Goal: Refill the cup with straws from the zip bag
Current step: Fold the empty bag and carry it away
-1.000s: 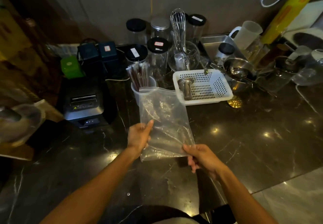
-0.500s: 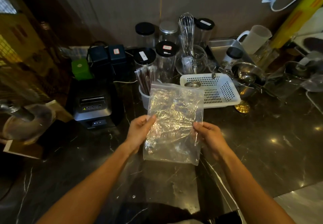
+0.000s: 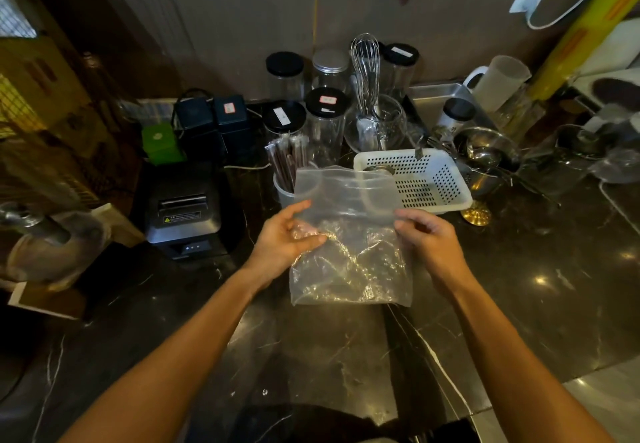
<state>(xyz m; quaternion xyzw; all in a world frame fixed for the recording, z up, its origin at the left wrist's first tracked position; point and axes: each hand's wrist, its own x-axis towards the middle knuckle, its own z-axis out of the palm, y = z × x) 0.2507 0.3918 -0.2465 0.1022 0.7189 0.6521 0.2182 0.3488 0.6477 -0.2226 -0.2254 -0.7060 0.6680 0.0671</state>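
A clear plastic zip bag is held up over the dark marble counter, crumpled and with no straws visible inside. My left hand pinches its left edge and my right hand grips its right edge. Behind the bag's top left corner stands a white cup with several wrapped dark straws sticking up from it. The bag hides part of the cup.
A white perforated basket sits right of the cup. A black receipt printer stands to the left. Jars with black lids, a whisk in a glass bowl and metal bowls crowd the back. A counter edge runs at the lower right.
Both hands slid up the bag's sides to near its middle, and the bag was lifted and crumpled between them. The view shifted slightly.
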